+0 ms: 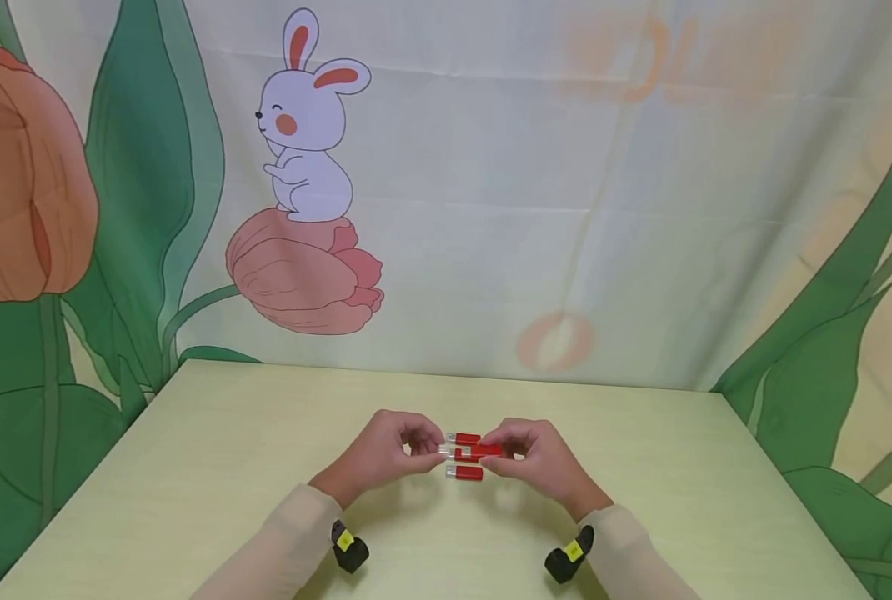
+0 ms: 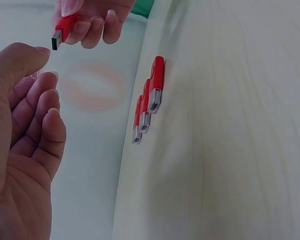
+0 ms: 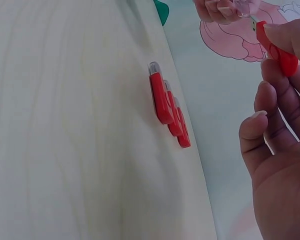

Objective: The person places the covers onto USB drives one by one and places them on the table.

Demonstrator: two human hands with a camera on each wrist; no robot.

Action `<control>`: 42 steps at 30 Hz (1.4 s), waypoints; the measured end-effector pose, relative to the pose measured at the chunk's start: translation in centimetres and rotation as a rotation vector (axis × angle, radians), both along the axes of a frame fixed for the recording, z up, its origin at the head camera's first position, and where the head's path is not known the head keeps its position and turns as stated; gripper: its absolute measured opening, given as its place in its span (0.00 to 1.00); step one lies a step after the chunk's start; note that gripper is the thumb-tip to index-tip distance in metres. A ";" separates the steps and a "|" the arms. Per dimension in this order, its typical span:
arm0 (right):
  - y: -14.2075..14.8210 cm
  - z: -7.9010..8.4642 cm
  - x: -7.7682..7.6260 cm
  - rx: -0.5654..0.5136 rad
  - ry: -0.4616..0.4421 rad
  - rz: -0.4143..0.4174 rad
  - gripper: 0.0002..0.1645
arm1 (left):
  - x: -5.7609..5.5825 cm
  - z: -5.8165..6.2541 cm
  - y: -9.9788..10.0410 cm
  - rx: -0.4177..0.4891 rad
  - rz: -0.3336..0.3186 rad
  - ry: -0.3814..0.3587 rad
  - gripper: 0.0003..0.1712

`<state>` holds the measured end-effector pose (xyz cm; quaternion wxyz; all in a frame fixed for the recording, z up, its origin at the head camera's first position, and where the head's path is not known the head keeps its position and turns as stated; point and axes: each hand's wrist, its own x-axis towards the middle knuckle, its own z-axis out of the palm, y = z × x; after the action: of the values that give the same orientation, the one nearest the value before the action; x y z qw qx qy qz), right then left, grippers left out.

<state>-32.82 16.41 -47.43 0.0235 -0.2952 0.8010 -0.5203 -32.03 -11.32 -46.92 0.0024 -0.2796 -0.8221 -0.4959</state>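
My right hand [image 1: 539, 458] pinches a red USB flash drive [image 3: 280, 52] between thumb and fingers, its bare metal plug pointing toward my left hand [image 1: 386, 454]. Between the thumb and index finger of the left hand is a small clear cap [image 3: 242, 7], mostly covered by the fingers in the left wrist view. A short gap separates plug and cap, both raised above the table. Below them, three more red flash drives [image 2: 157, 75] lie side by side, each with a transparent cap over its plug. The held drive overlaps the middle one in the head view.
The pale wood-grain table [image 1: 191, 467] runs back to a printed curtain [image 1: 461, 208] with tulips and a rabbit. Both forearms reach in from the near edge, each with a black wrist camera [image 1: 350, 547] strapped on.
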 end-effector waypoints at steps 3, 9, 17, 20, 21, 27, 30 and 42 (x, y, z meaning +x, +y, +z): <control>-0.1 0.0 0.1 -0.008 -0.008 -0.003 0.10 | 0.0 0.0 0.0 -0.002 -0.008 0.002 0.11; 0.0 0.0 0.2 -0.027 -0.019 -0.005 0.10 | 0.1 0.3 0.1 -0.005 -0.011 -0.001 0.10; 0.1 -0.1 0.4 -0.034 -0.016 0.000 0.10 | 0.1 0.4 0.5 -0.006 -0.031 -0.014 0.10; 0.0 0.0 0.5 -0.038 -0.012 0.010 0.10 | 0.2 0.4 0.6 -0.010 -0.032 -0.018 0.11; 0.0 0.1 0.5 -0.040 -0.014 0.014 0.10 | 0.2 0.4 0.6 -0.011 -0.033 -0.017 0.11; -0.1 0.2 0.6 -0.061 -0.014 0.035 0.10 | 0.3 0.5 0.8 -0.009 -0.041 -0.007 0.11; -0.1 0.1 0.7 -0.067 -0.018 0.042 0.10 | 0.3 0.4 0.9 -0.009 -0.045 -0.009 0.09; -0.2 0.3 0.6 -0.074 -0.023 0.058 0.10 | 0.3 0.5 1.2 -0.019 -0.044 -0.011 0.09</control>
<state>-32.18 16.22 -47.18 0.0367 -0.3129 0.7721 -0.5519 -31.68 -10.12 -46.46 -0.0158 -0.2951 -0.8205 -0.4894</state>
